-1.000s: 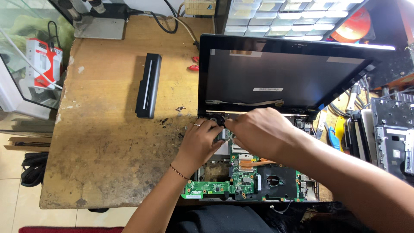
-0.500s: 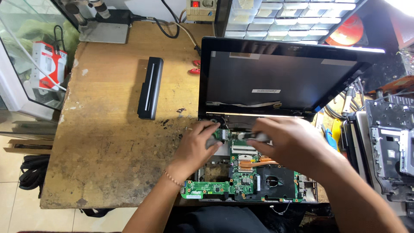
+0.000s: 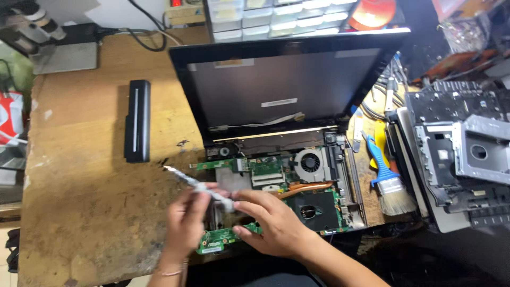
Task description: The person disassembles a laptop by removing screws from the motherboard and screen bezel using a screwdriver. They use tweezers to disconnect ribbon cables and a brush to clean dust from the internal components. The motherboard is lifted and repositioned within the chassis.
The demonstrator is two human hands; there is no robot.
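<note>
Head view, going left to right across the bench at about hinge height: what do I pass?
Black laptop battery → cooling fan on the opened laptop's green board → blue-handled brush → stacked grey laptop chassis parts. The hands sit nearer the camera and overlap the board, so they are left out.

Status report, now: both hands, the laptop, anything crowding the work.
Left hand and right hand together grip a thin silver strip. Opened laptop, green motherboard bare beneath. Black battery off left, brush right; neither in the way.
</note>
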